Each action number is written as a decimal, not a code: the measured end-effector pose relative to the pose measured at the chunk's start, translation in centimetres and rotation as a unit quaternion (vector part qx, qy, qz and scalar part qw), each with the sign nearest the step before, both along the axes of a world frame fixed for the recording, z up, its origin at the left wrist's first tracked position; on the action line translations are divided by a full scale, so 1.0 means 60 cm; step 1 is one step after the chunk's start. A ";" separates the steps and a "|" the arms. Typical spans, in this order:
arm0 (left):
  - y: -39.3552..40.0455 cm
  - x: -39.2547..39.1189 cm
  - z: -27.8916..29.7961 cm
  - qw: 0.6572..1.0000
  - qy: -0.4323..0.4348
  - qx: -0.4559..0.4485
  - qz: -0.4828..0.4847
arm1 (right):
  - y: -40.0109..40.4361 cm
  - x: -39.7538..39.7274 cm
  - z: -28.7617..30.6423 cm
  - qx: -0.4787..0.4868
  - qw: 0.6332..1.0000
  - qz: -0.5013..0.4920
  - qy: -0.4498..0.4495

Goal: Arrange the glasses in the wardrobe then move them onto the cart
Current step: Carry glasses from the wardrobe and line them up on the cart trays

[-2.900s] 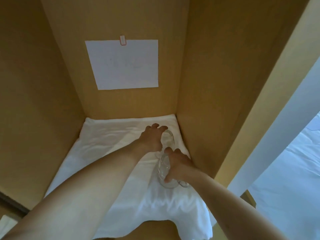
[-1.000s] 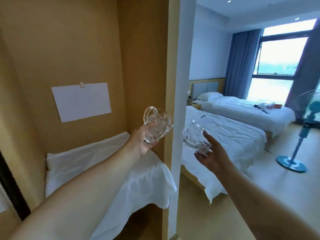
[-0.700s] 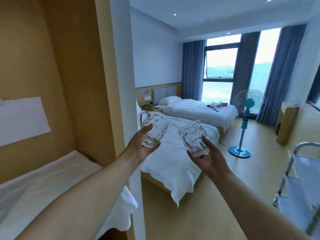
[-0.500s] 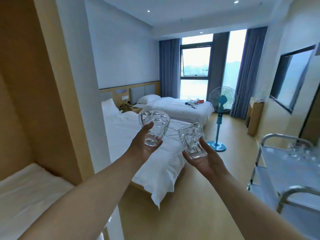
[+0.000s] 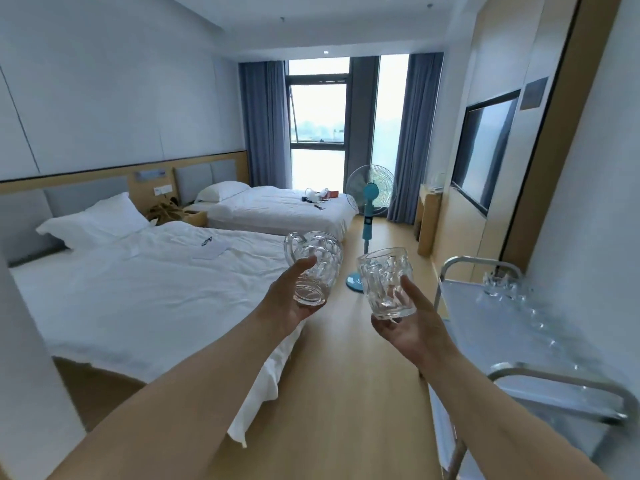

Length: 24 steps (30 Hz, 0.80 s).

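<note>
My left hand [image 5: 289, 301] grips a clear dimpled glass mug [image 5: 317, 263] by its base, tilted, with the handle up and to the left. My right hand [image 5: 410, 329] cups a second clear glass mug [image 5: 386, 282] from below, held nearly upright. Both mugs hang in the air over the wooden floor, a short gap between them. At the right stands a metal cart [image 5: 491, 334] with a grey top shelf and a rounded rail. Several clear glasses [image 5: 498, 282] stand along the far and right side of its shelf, blurred.
A white bed [image 5: 145, 292] fills the left, a second bed [image 5: 277, 206] behind it. A blue pedestal fan [image 5: 370, 206] stands on the floor ahead. A wall-mounted screen [image 5: 485, 147] and a wooden panel line the right wall. The wardrobe's white edge [image 5: 24, 358] shows at far left.
Both hands lifted the two mugs off the white cloth in the wardrobe. The view swung right, away from the wardrobe into the room, and the cart has come into sight.
</note>
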<state>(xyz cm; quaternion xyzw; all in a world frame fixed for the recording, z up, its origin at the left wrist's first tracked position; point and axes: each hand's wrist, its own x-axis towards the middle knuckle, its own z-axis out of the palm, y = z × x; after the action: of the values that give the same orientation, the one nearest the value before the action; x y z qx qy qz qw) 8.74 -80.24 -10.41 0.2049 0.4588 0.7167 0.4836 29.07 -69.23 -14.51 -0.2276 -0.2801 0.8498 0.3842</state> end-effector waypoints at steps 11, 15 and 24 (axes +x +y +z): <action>0.193 -0.057 -0.021 0.992 -0.046 0.001 -0.119 | 0.140 -0.032 -0.012 0.050 0.998 -0.018 0.026; 0.265 -0.110 -0.023 0.982 -0.049 0.018 -0.182 | 0.188 -0.073 -0.019 0.034 0.997 -0.056 0.041; 0.436 -0.224 -0.013 0.951 -0.047 0.024 -0.305 | 0.295 -0.177 0.000 0.027 0.989 -0.145 0.003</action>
<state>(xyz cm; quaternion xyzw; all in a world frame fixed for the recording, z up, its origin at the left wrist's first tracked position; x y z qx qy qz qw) -4.69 -54.09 -11.22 0.3127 0.3336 0.5546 0.6953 18.44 -51.51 -14.53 -0.2524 -0.2654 0.7784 0.5099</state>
